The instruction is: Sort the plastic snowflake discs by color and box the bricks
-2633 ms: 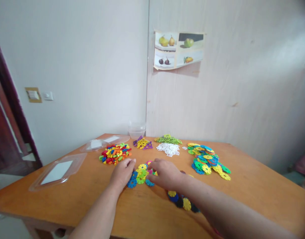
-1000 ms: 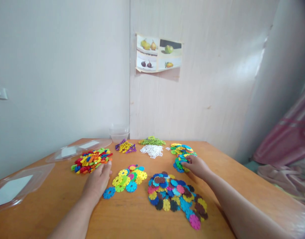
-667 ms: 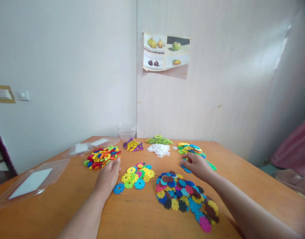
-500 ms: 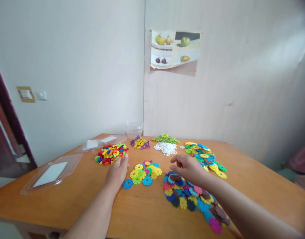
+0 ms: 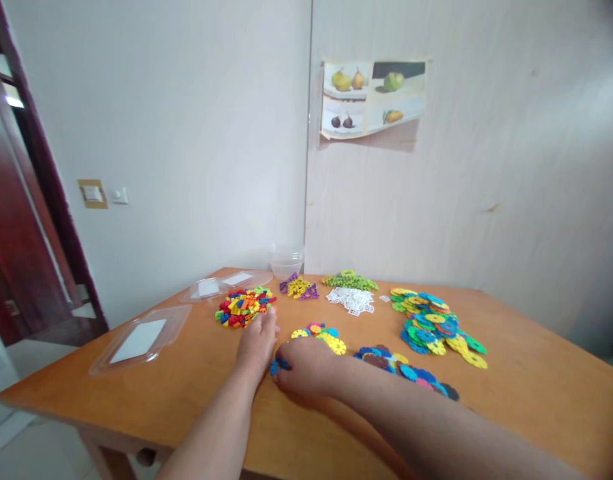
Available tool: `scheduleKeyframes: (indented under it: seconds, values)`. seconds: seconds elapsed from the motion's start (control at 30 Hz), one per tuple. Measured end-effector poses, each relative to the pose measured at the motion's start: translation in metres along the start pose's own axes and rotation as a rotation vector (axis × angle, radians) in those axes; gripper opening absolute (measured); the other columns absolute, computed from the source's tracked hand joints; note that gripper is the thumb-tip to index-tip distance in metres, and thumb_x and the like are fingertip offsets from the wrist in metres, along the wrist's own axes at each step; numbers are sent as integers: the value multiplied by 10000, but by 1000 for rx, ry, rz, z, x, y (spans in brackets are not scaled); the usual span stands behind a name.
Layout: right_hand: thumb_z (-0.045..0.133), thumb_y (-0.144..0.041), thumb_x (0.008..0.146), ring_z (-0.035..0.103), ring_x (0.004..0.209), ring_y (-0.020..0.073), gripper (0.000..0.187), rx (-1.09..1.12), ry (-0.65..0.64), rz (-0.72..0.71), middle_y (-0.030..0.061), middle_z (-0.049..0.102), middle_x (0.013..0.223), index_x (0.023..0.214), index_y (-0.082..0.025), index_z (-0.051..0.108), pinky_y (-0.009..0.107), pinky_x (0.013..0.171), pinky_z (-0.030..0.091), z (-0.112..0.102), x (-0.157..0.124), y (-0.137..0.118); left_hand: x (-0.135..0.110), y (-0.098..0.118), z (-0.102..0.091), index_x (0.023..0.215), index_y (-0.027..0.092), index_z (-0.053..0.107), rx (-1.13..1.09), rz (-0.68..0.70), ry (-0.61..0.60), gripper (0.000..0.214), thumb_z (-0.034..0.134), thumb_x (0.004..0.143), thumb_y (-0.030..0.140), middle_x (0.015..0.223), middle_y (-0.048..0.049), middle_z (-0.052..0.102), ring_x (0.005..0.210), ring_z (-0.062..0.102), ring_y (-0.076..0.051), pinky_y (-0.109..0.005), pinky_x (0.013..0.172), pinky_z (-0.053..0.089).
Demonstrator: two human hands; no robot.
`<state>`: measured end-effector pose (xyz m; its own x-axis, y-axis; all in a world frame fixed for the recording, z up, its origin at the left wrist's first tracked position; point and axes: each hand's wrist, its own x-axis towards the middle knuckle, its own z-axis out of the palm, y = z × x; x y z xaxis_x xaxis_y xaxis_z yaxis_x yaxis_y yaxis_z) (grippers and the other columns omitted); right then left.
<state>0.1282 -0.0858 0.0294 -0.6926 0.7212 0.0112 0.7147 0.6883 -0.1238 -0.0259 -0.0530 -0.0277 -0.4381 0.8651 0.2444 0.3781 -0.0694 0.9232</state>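
My left hand (image 5: 257, 340) rests on the table beside the small disc pile, its fingers stretched out and holding nothing visible. My right hand (image 5: 306, 365) reaches across the front of that pile, with curled fingertips closed on a blue slotted disc (image 5: 276, 367) at its left edge. Behind the right hand, yellow, pink and blue slotted discs (image 5: 335, 343) show in part; the rest are covered. Under and behind my right forearm lies a larger heap of mixed-colour discs (image 5: 409, 372), partly hidden.
Small coloured building bricks (image 5: 246, 305) lie beyond my left hand. Purple and yellow pieces (image 5: 299, 287), green pieces (image 5: 349, 281) and white pieces (image 5: 350, 299) are heaped farther back. More discs (image 5: 431, 323) lie right. Clear lids (image 5: 179, 330) and a clear bowl (image 5: 286, 263) stand left and back.
My right hand has moved left and down from above the large heap to the blue disc of the small pile. The left hand stays beside the pile; the view has turned slightly left.
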Motion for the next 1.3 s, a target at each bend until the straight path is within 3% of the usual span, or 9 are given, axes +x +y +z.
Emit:
scheduleKeyframes:
  seconds: [0.33, 0.5, 0.63, 0.8, 1.0, 1.07, 1.17, 1.3]
  values:
    - [581, -428, 739, 716, 744, 305, 322, 37, -25, 34, 120, 761, 848, 897, -210, 758, 308, 546, 488, 2, 15, 1, 3, -2, -3, 927, 187, 674, 67, 31, -28, 593, 363, 871, 690, 842, -96, 738, 680, 675, -222, -330, 659, 498]
    - [478, -374, 843, 719, 807, 320, 357, -64, 26, 24, 149, 759, 913, 957, -167, 746, 349, 622, 515, -6, 0, -11, -2, 6, -2, 928, 174, 668, 8, -8, -10, 609, 370, 863, 701, 816, -96, 728, 660, 664, -215, -326, 643, 510]
    - [443, -331, 906, 702, 811, 268, 323, -101, 140, -7, 130, 747, 962, 952, -171, 720, 317, 652, 482, -12, -12, 2, -4, 11, -5, 964, 169, 669, 22, -5, -8, 613, 378, 858, 698, 835, -95, 739, 675, 668, -221, -333, 660, 513]
    - [465, -329, 938, 646, 829, 168, 256, 112, 342, 153, 60, 726, 924, 901, -190, 677, 236, 672, 397, -22, -37, 60, -1, 9, -7, 921, 186, 669, 98, -10, -24, 567, 393, 860, 678, 845, -87, 748, 729, 692, -240, -342, 706, 513]
    - [532, -385, 847, 515, 621, 130, 243, 357, 604, 463, -21, 567, 629, 703, -194, 578, 227, 574, 339, -27, -82, 167, -1, 8, -6, 939, 195, 655, 88, -32, -28, 555, 399, 862, 681, 848, -77, 750, 707, 699, -237, -352, 723, 516]
    - [533, -420, 816, 457, 567, 124, 283, 432, 704, 638, -40, 473, 560, 634, -204, 519, 230, 534, 311, -24, -100, 201, -1, 8, -6, 952, 199, 654, 102, -32, -28, 558, 394, 864, 684, 845, -72, 750, 697, 700, -237, -359, 724, 512]
    - [490, -431, 808, 427, 532, 126, 300, 470, 731, 773, -38, 427, 529, 607, -209, 487, 234, 496, 292, -15, -122, 239, 0, 9, -7, 958, 197, 654, 129, -28, -25, 556, 396, 863, 679, 855, -77, 751, 681, 696, -238, -361, 706, 509]
    - [497, -421, 785, 421, 497, 123, 284, 522, 697, 865, -35, 431, 503, 598, -207, 496, 236, 470, 290, 1, -135, 266, 1, 11, -8, 966, 189, 655, 148, -33, -23, 539, 408, 863, 657, 861, -82, 753, 663, 693, -236, -358, 690, 512]
